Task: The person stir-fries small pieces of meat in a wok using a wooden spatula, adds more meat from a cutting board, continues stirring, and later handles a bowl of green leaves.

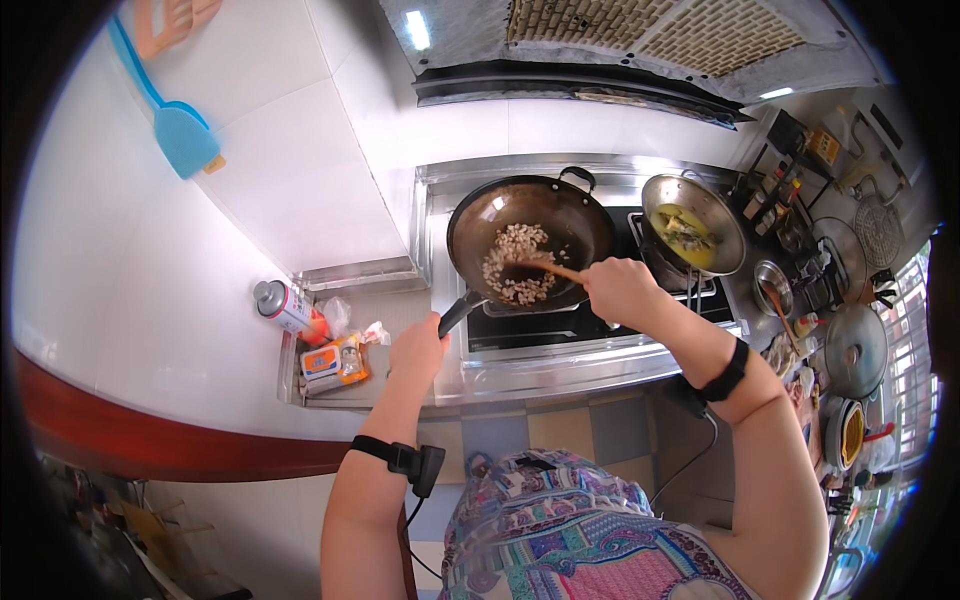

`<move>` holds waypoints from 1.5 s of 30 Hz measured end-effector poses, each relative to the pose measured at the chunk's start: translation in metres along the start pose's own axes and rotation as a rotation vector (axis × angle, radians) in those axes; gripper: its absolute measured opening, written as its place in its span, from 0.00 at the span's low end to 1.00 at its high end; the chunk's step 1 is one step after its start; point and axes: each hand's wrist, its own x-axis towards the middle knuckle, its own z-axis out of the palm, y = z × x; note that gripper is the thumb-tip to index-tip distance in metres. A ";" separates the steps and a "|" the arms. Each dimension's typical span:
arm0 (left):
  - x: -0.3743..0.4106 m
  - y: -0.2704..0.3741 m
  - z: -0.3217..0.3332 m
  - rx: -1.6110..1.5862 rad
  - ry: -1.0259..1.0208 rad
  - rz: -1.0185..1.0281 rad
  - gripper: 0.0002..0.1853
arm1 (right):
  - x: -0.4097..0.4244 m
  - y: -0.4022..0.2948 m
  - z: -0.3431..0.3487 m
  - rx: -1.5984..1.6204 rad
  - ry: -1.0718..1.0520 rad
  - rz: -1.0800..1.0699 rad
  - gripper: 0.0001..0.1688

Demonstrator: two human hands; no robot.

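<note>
A dark wok (480, 217) stands over the left burner of the gas hob, tilted a little. Its black handle (459, 313) is held in my left hand (418, 346). In my right hand (616, 291) is the wooden handle of a spatula or spoon (559, 270), whose far end lies among small pale-brown chopped pieces of food (525, 238) in the wok; that end is blurred. Right of the wok, a steel pan (724, 217) on the other burner holds yellowish liquid with what looks like fish (684, 231) in it.
Left of the hob are an aerosol can (289, 309) and an orange pack of wipes (334, 364). A small metal bowl (766, 277) with a wooden utensil, a rack of bottles (780, 187) and a glass lid (856, 351) are at the right. The range hood (645, 82) hangs above.
</note>
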 end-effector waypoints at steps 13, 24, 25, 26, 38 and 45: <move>-0.003 0.003 -0.006 0.030 -0.021 -0.026 0.13 | 0.002 0.004 -0.017 -0.177 0.084 -0.097 0.12; 0.001 0.001 -0.004 -0.001 -0.015 0.001 0.13 | 0.001 0.003 -0.011 -0.037 -0.001 0.103 0.10; 0.002 0.001 -0.003 -0.002 -0.014 0.007 0.12 | 0.012 0.007 0.001 0.003 0.051 0.165 0.10; 0.002 0.001 -0.003 -0.010 -0.011 0.010 0.12 | 0.026 0.014 0.017 0.032 0.056 0.191 0.09; -0.003 0.001 -0.005 0.002 -0.024 -0.015 0.13 | -0.025 0.006 -0.053 -0.029 0.020 -0.125 0.12; 0.000 0.002 -0.006 -0.014 -0.026 0.001 0.13 | 0.012 -0.013 0.006 -0.012 0.028 0.034 0.09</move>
